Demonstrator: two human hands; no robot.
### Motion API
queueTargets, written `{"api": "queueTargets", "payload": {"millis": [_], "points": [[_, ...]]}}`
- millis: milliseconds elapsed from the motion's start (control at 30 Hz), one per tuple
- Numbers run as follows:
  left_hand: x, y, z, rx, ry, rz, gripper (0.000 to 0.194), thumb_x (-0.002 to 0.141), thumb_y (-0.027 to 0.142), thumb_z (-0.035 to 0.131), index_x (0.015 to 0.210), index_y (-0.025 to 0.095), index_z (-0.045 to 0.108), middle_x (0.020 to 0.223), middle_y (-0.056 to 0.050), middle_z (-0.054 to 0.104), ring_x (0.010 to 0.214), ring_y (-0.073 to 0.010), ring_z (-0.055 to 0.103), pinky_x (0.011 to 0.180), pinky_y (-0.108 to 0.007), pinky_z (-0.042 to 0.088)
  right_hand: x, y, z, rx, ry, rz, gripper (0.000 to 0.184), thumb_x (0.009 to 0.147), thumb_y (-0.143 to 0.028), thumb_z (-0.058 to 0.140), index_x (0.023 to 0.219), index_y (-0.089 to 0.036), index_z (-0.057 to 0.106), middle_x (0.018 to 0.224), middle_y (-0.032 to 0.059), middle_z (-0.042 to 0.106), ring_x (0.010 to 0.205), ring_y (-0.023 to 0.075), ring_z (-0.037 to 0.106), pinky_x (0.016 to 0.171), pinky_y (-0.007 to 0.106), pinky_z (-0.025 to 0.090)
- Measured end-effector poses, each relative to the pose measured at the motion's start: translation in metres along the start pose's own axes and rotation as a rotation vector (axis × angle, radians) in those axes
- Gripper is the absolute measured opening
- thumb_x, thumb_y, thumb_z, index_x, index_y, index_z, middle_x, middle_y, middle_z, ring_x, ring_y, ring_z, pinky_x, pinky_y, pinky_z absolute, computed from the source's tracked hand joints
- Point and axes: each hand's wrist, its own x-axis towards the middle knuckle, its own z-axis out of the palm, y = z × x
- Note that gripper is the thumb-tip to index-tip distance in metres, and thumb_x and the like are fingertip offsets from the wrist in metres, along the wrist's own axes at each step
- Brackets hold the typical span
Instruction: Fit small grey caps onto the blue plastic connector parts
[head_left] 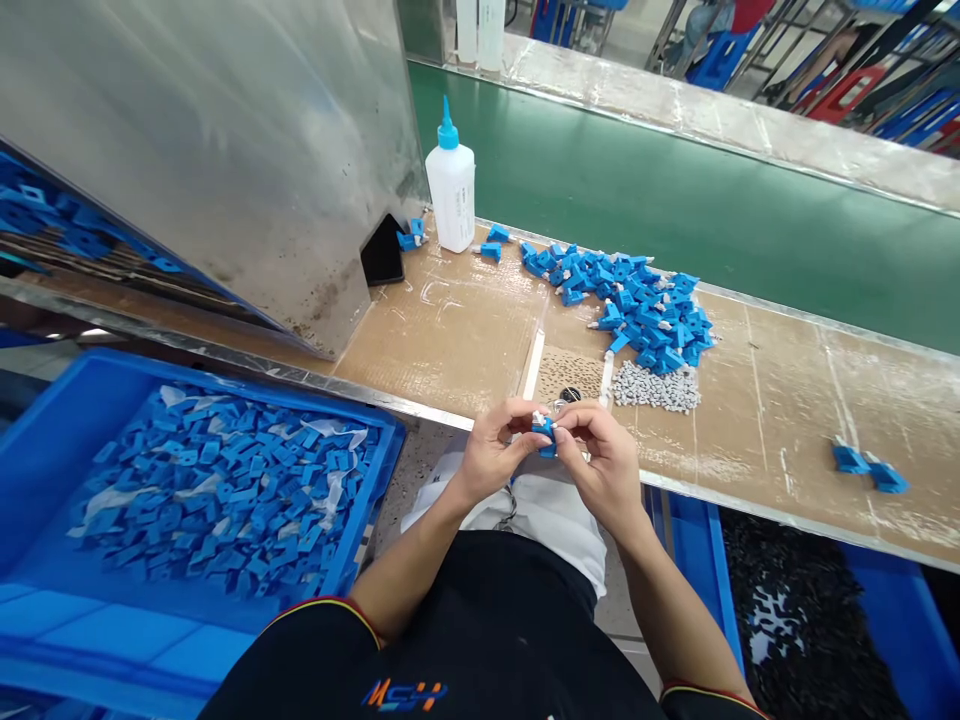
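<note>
Between my two hands, just over the table's front edge, is a small blue plastic part (547,436) with a white piece at its top. My left hand (495,446) pinches it from the left. The thumb and fingers of my right hand (600,455) close on its right side. Fingertips hide much of the part. Just beyond my hands lie a small round black item (571,394) and a patch of tiny brown pieces (574,370). A pile of small grey-white pieces (656,387) sits to the right, below a heap of similar blue parts (645,310).
A white bottle with a blue nozzle (453,190) stands at the back beside a metal panel (225,130). A blue bin (52,480) of blue parts is at left, black pieces (802,610) at lower right. Beyond the table runs a green belt (675,190).
</note>
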Motion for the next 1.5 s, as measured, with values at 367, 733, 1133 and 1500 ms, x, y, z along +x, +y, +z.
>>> {"api": "queueTargets", "payload": {"millis": [367,733,1133,1500], "points": [[0.001,0.003,-0.014,0.169,-0.056,0.015,0.023,0.083,0.040,0.079,0.089,0.018,0.076,0.072,-0.001,0.065,0.067,-0.0126,0.060,0.063,-0.024,0.049,-0.003,0.003,0.005,-0.071,-0.032,-0.070,0.014,0.096,-0.019,0.054,0.084,-0.023,0.060,0.082,0.0024,0.064,0.075,0.0156,0.062,0.066,0.028,0.050],[-0.012,0.014,0.005,0.046,-0.051,-0.227,0.033,0.087,0.040,0.074,0.112,0.019,0.072,0.108,-0.010,0.079,0.094,-0.0220,0.076,0.083,-0.031,0.062,-0.029,0.017,0.024,-0.078,0.190,-0.051,0.013,0.092,-0.021,0.061,0.104,-0.024,0.060,0.099,0.0059,0.062,0.083,0.0170,0.063,0.065,0.029,0.056],[0.004,0.033,0.028,0.243,-0.094,-0.231,0.033,0.097,0.041,0.060,0.116,0.017,0.070,0.108,-0.012,0.078,0.090,-0.0221,0.076,0.079,-0.030,0.063,-0.021,0.006,0.022,-0.237,0.356,-0.105,0.007,0.094,-0.018,0.058,0.097,-0.024,0.061,0.081,0.0011,0.055,0.066,0.0141,0.056,0.058,0.028,0.051],[0.181,-0.053,0.065,1.074,-0.806,0.470,0.035,0.086,0.001,0.051,0.104,0.023,0.073,0.135,-0.014,0.060,0.120,-0.0315,0.054,0.102,-0.052,0.047,-0.065,0.133,-0.203,-0.925,0.587,0.428,0.018,0.090,-0.032,0.053,0.092,-0.019,0.064,0.090,0.0157,0.063,0.085,0.0317,0.059,0.079,0.047,0.048]]}}
